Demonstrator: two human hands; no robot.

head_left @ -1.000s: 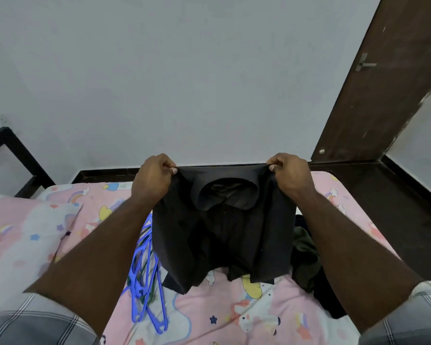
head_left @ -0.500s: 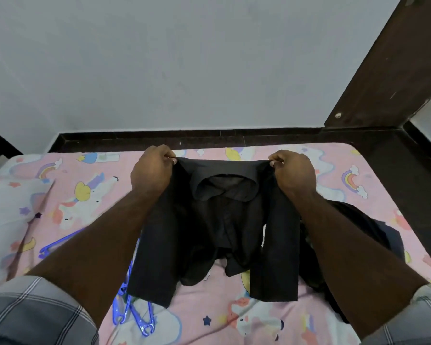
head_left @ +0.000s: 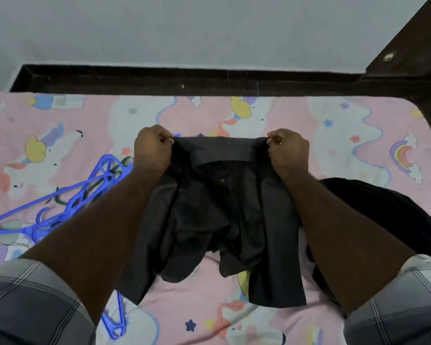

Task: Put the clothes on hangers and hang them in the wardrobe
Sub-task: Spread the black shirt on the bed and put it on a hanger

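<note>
Now the dark shirt (head_left: pixel 224 210) is held up over the bed (head_left: pixel 334 135), its collar at the top and its lower part hanging down onto the pink sheet. Each grip is clenched on a shoulder of the shirt: the left hand (head_left: pixel 152 152) pinches its left corner, the right hand (head_left: pixel 288 151) its right corner. To the left of the shirt, a bunch of blue hangers (head_left: pixel 67 195) lies on the bed, partly under the left forearm. To the right of the shirt lies another dark garment (head_left: pixel 383 207).
</note>
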